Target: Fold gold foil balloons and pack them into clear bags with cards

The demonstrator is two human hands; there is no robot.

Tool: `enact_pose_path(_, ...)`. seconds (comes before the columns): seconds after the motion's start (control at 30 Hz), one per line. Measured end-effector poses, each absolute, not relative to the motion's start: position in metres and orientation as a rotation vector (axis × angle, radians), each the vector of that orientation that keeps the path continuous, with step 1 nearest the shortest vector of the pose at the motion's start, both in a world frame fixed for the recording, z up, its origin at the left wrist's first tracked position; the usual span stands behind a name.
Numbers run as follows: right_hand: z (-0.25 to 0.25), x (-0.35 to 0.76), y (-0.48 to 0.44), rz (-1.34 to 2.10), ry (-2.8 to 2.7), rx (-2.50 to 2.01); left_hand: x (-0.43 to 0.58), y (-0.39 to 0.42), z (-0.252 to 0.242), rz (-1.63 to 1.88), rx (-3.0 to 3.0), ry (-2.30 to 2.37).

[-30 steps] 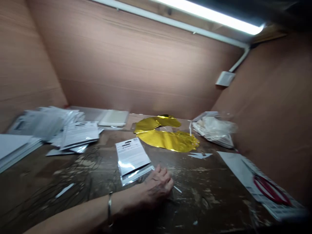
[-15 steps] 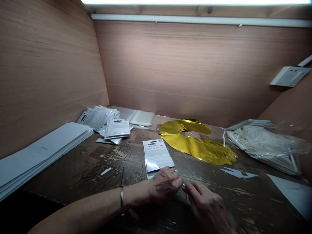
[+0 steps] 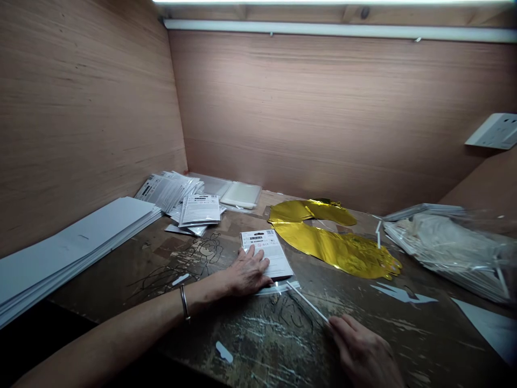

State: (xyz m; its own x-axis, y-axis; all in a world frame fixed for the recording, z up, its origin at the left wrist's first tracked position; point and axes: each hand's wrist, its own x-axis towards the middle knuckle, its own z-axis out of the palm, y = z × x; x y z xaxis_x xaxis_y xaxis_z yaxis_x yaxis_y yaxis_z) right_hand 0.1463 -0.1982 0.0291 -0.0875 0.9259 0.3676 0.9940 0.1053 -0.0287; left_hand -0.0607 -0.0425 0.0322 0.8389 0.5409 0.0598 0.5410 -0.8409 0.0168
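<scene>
My left hand (image 3: 248, 271) lies with spread fingers on a clear plastic packet (image 3: 279, 257) that holds a white printed card. The packet's lower flap (image 3: 278, 288) sticks out toward me. Pinched in my right hand (image 3: 363, 347) is a thin white straw (image 3: 310, 304), its far tip at the flap's edge. Whether the tip is inside the flap or over it, I cannot tell. Beyond the packet, a flat gold foil balloon (image 3: 319, 245) lies on the worn dark table (image 3: 404, 339).
White card sheets (image 3: 81, 229) are stacked at the left. Filled packets (image 3: 200, 210) and clear bags (image 3: 241, 195) lie at the back left. A plastic bag of white pieces (image 3: 448, 242) sits at right, near paper scraps (image 3: 404, 293). Plywood walls (image 3: 302, 118) enclose the table.
My left hand has moved left and up onto the packet, its fingers opening out. My right hand has drawn right and down, and the straw now shows at length. The view has turned slightly.
</scene>
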Motion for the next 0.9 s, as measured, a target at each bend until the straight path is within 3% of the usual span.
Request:
enact_pose_path(0.47, 0.069, 0.120, -0.163, -0.085, -2.013, -2.042, -0.043, -0.040, 0.050, 0.062, -2.876, -0.580)
enact_pose_path(0.63, 0.059, 0.109, -0.145, -0.158, -2.042, -2.097, -0.045, -0.045, 0.040, 0.077, -2.795, -0.419)
enact_pose_path(0.9, 0.035, 0.118, -0.109, 0.195, -1.825, -1.894, -0.049, -0.045, 0.023, -0.084, -2.784, -0.326)
